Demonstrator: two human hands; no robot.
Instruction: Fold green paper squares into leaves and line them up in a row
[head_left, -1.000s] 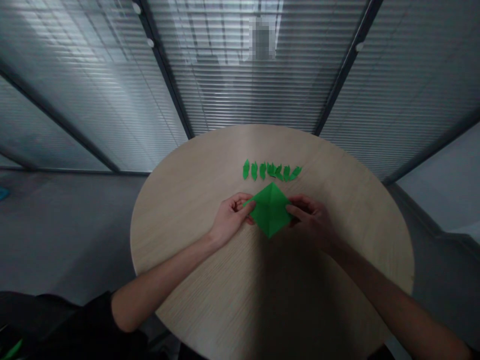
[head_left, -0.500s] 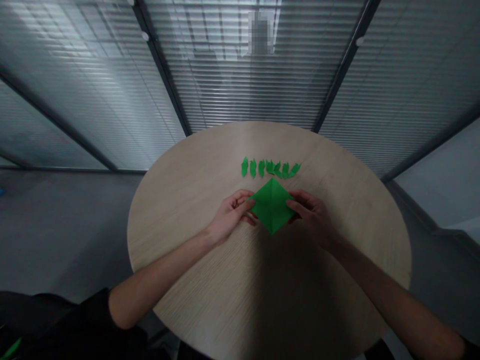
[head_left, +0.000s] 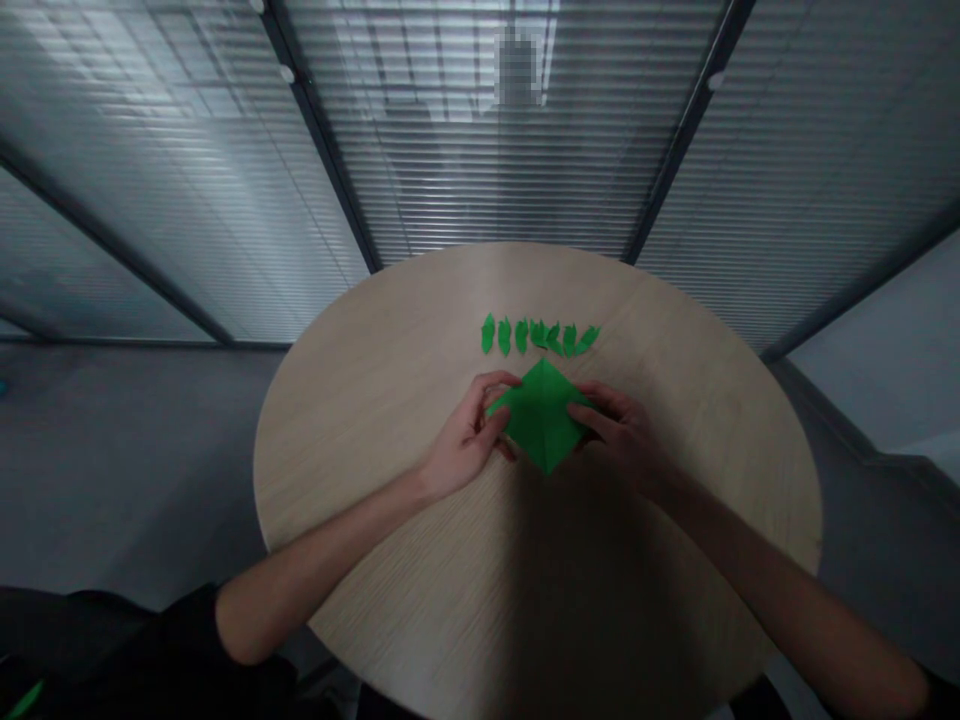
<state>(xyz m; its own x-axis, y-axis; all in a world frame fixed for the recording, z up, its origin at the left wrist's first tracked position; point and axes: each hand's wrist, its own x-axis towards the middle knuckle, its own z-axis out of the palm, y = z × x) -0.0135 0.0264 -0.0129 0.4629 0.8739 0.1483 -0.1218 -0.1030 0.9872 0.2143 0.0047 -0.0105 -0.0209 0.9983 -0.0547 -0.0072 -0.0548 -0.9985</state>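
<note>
A green square of paper (head_left: pixel 543 415), turned like a diamond with a crease down its middle, is held between my two hands. My left hand (head_left: pixel 472 430) grips its left corner, the thumb on top and the index finger along the upper left edge. At the right corner, my right hand (head_left: pixel 622 430) pinches the sheet, thumb on the face and fingers behind. Just beyond the paper's top corner lies a row of several small folded green paper pieces (head_left: pixel 522 336), leaf-like in shape.
The round wooden table (head_left: pixel 360 400) carries all of this, with a dark shadow across its near part. Behind it stands a glass partition with blinds (head_left: pixel 480 180) in dark frames. A bit of something green (head_left: pixel 26 697) shows at the lower left.
My left hand has shifted its hold, its index finger now reaching up along the paper's upper left edge. The paper's left corner shows more, and its bottom corner sits slightly lower.
</note>
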